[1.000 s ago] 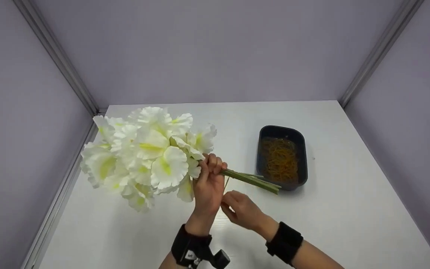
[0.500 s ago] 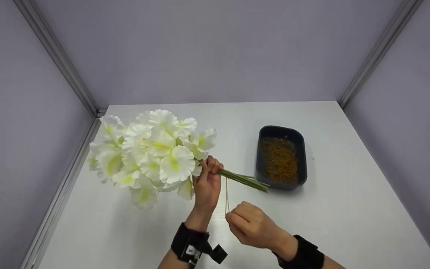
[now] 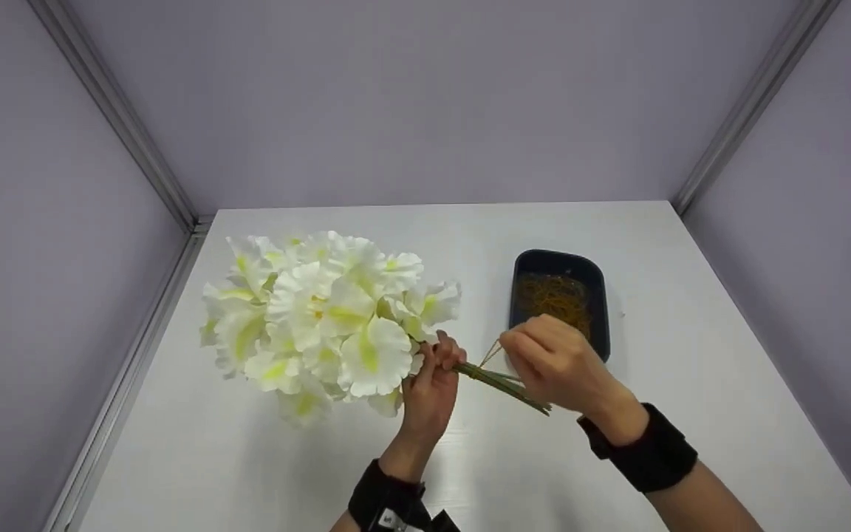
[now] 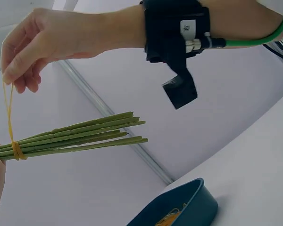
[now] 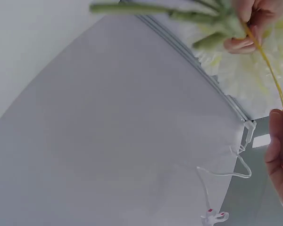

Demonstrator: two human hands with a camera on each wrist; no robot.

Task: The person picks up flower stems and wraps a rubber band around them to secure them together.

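Up and to the right went the right hand [image 3: 555,362], from low in the middle of the head view to a spot just in front of the black tray [image 3: 597,277]. It pinches one yellow rubber band [image 4: 9,113] and pulls it tight. The band's other end is wrapped around the green stems [image 4: 80,136], close to the left hand [image 3: 433,384].

That hand is curled tight around the stems, just under the flowers. It holds one bunch of flowers [image 3: 322,318], with many white and yellow blooms, too crowded to count. The bunch has slid a little to the right since before.

The bunch sits in the middle of the head view, lifted above the white table [image 3: 691,369]. Its long line runs from upper left to lower right. The blooms point to the upper left and the cut stem ends point to the lower right, under the right hand.

One tray stands at the right of the middle, holding a pile of rubber bands [image 3: 552,295]. Two hands show, each with a black wrist strap [image 3: 647,451].
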